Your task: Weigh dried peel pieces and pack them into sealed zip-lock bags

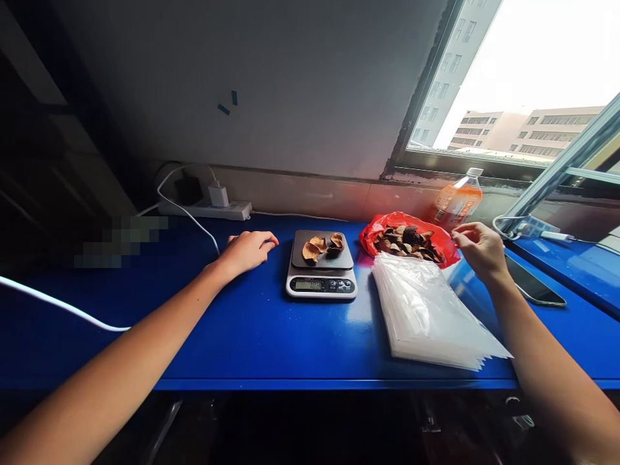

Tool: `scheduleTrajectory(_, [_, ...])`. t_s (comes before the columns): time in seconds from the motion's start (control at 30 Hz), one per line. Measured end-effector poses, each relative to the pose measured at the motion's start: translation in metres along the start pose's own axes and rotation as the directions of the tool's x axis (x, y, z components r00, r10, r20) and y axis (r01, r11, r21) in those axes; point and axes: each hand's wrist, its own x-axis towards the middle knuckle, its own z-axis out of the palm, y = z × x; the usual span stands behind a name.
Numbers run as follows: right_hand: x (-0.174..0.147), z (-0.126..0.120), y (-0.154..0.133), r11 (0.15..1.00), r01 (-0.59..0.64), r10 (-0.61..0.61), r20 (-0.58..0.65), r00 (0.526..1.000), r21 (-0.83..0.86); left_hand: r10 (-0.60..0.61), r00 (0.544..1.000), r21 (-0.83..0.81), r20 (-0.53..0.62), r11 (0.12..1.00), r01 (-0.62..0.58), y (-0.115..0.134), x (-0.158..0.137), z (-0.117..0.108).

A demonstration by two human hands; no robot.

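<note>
A white kitchen scale (321,286) with a dark weighing plate stands on the blue table. Two or three curled, dried brown peel pieces (314,248) lie on its plate, and digits show on its display. Left of the scale, my left hand (249,250) rests on the table with fingers extended and holds nothing. At the right rim of an open red plastic bag (372,229) is my right hand (479,252), thumb and forefinger drawn together; whether anything is between them I cannot tell. Many dried peel pieces (404,240) fill the bag. A stack of clear plastic bags (426,316) lies before it.
An orange drink bottle (458,197) stands behind the red bag by the wall. A phone (537,284) lies right of my right wrist. At the back left, a power strip (237,210) holds a white charger (217,195) with a cable running across the table (232,349).
</note>
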Motion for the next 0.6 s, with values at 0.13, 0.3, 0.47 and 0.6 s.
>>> scheduleTrajectory(0.13, [-0.012,-0.003,-0.033,0.99,0.109,-0.125,0.202,0.971,0.089,-0.014,0.999,-0.084,-0.031,0.996,0.011,-0.001,0.001,-0.002])
scheduleTrajectory(0.3, [-0.026,-0.008,-0.061,0.955,0.274,-0.294,0.481,0.826,0.113,-0.025,0.999,-0.027,-0.032,0.999,0.024,0.002,-0.001,-0.001])
scheduleTrajectory(0.47, [-0.029,-0.008,-0.064,0.946,0.308,-0.297,0.661,0.689,0.104,0.001,1.0,0.145,0.024,0.989,-0.005,-0.001,-0.002,0.004])
scheduleTrajectory(0.6, [-0.027,-0.006,-0.059,0.941,0.321,-0.307,0.656,0.689,0.104,-0.006,0.997,0.124,-0.082,0.992,0.016,-0.001,-0.001,0.001])
